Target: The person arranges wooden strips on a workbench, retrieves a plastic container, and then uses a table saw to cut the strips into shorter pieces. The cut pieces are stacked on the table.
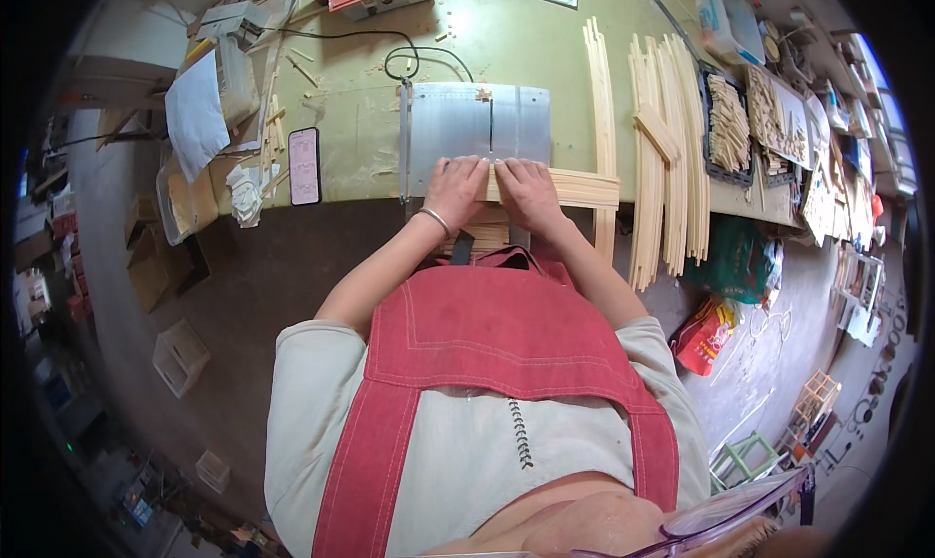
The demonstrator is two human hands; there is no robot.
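Observation:
A bundle of pale wooden strips (587, 190) lies crosswise at the near edge of a silver metal saw table (443, 120). My right hand (528, 196) presses down around the bundle, fingers together and pointing away from me. Close beside it, my left hand (456, 194), with a bangle at the wrist, is closed at the strips' left end; its palm side is hidden. Just beyond my fingertips, a dark narrow slot (492, 125) runs away from me through the metal top. More short wooden pieces (490, 235) sit below the table edge, near my apron.
Long wooden strips (645, 168) lie on the green workbench (360, 100) to the right, some overhanging its edge. Beyond them stands a black crate (729, 130) of short pieces. A phone (304, 167) and crumpled paper (245, 196) are left. A black cable (351, 34) crosses behind.

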